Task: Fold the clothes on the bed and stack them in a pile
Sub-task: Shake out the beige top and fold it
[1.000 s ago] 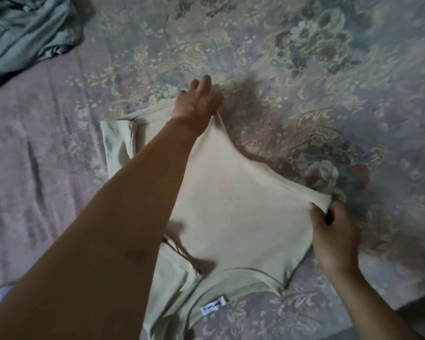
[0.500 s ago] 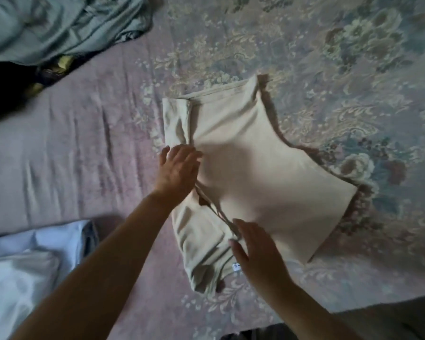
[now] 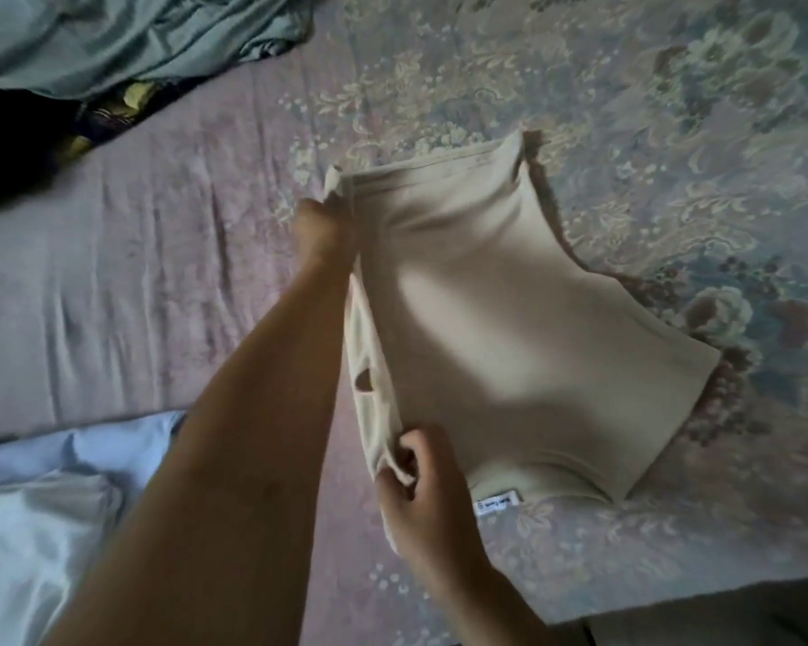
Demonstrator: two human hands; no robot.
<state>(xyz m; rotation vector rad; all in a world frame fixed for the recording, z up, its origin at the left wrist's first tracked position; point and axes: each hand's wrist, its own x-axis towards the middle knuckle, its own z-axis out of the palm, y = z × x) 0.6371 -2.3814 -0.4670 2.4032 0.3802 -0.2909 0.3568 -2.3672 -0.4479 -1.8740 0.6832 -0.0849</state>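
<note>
Pinching the half-folded beige cotton shirt [image 3: 509,328] mid-bed along its left edge, left hand [image 3: 320,235] far end, right hand [image 3: 421,501] near, with crumpled grey-green clothes [image 3: 127,35] at the far-left corner seemingly unfolded.

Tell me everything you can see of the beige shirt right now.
The beige shirt is plain, soft knit fabric, partly folded on the floral bedspread, with a small white label at its near edge. The left hand grips its far left corner, and the right hand pinches the near left edge, lifting that side.
</note>
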